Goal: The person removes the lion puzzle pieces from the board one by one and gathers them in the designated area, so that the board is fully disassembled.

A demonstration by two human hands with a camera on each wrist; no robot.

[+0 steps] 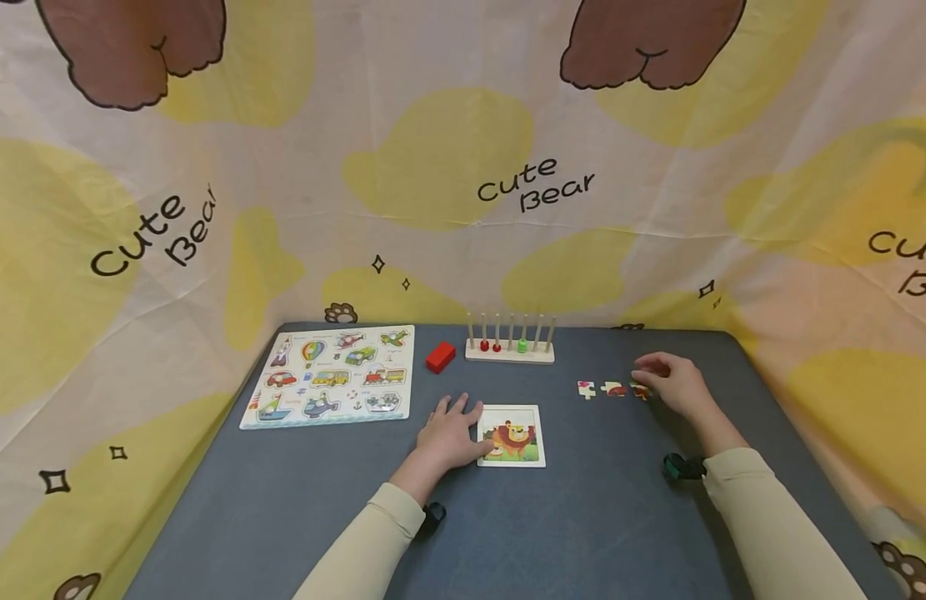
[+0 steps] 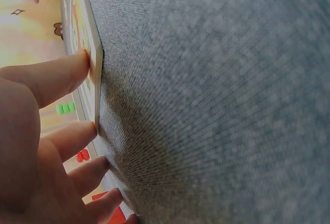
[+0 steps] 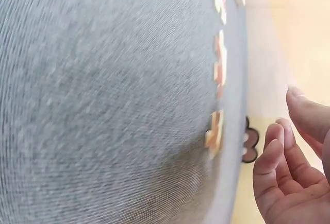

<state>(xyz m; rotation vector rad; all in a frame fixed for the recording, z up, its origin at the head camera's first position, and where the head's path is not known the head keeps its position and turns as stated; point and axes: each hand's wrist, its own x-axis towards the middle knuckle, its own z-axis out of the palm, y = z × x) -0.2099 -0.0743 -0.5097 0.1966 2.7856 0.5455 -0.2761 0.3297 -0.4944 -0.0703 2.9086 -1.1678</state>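
A lion picture puzzle in a white frame (image 1: 513, 437) lies on the table in the head view. My left hand (image 1: 447, 433) rests at its left side with fingers spread. In the left wrist view the thumb (image 2: 69, 74) touches the puzzle's edge, and the index fingertip is at its corner. My right hand (image 1: 674, 383) hovers at the right, fingers loosely bent and nothing between them. Below it lies a jigsaw piece (image 1: 640, 392), partly covered in the head view. Two more pieces, a middle one (image 1: 613, 389) and a left one (image 1: 586, 390), lie in a row with it.
A vehicle puzzle board (image 1: 335, 375) lies at the left. A red block (image 1: 441, 357) sits beside it. Behind the lion puzzle stands a wooden peg rack (image 1: 509, 353) with red and green beads. A printed cloth hangs behind the dark table (image 1: 583, 533).
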